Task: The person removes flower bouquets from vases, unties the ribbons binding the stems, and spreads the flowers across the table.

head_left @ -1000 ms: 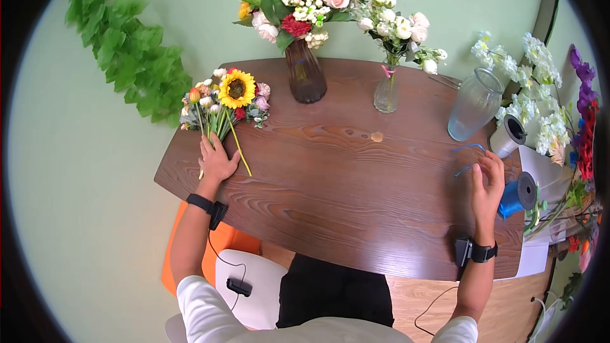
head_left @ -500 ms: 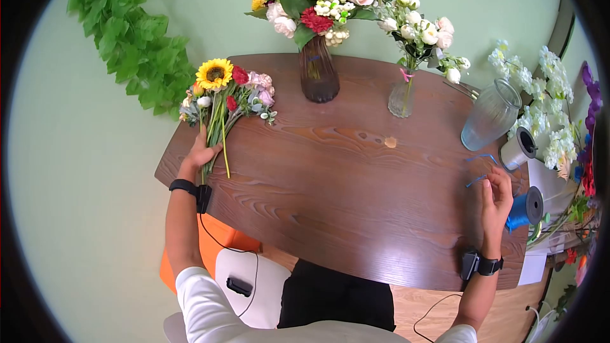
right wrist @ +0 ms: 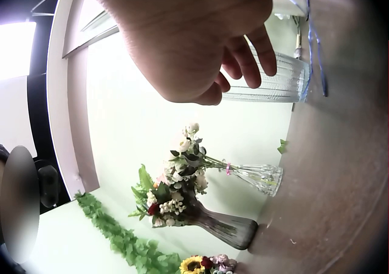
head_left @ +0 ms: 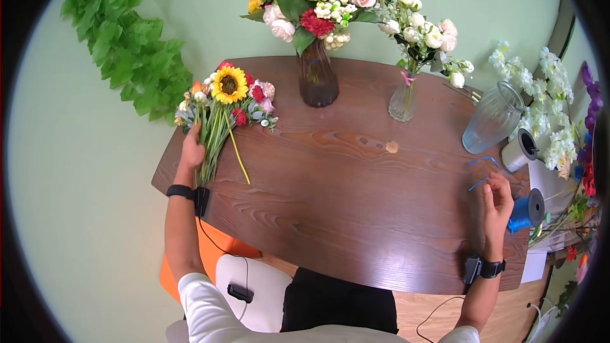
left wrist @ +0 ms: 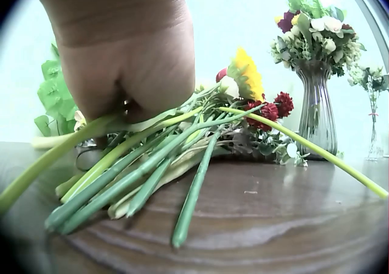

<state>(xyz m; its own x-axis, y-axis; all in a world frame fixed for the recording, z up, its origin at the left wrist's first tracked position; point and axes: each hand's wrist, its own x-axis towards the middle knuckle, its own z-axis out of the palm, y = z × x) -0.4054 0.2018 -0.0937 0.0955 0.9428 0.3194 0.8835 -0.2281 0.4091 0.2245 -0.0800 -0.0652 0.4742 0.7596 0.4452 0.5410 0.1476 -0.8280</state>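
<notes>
On the left of the table lies a loose bouquet of flowers [head_left: 254,105] with a sunflower [head_left: 229,84], red carnations and a spread of green stems [left wrist: 152,164]. My left hand [head_left: 192,149] grips the stems from the left side, just below the blooms; its fingertips are hidden in the left wrist view. One yellow-green stem [head_left: 237,152] slants out to the right, apart from the rest. On the right, my right hand [head_left: 497,203] hovers with loosely bent fingers and holds nothing. Close by its fingertips lies thin blue ribbon [head_left: 484,161], and beside the hand sits a blue ribbon spool [head_left: 524,211].
A dark vase [head_left: 318,82] of mixed flowers and a small glass vase [head_left: 402,101] with white blooms stand at the back. An unfilled ribbed glass vase [head_left: 492,121] and a white spool [head_left: 518,150] stand at the right edge, near white blossom branches [head_left: 556,108].
My left hand has gone from lying spread over the stems to gripping them further left. The sunflower shifted left, then back right. My right hand has barely moved.
</notes>
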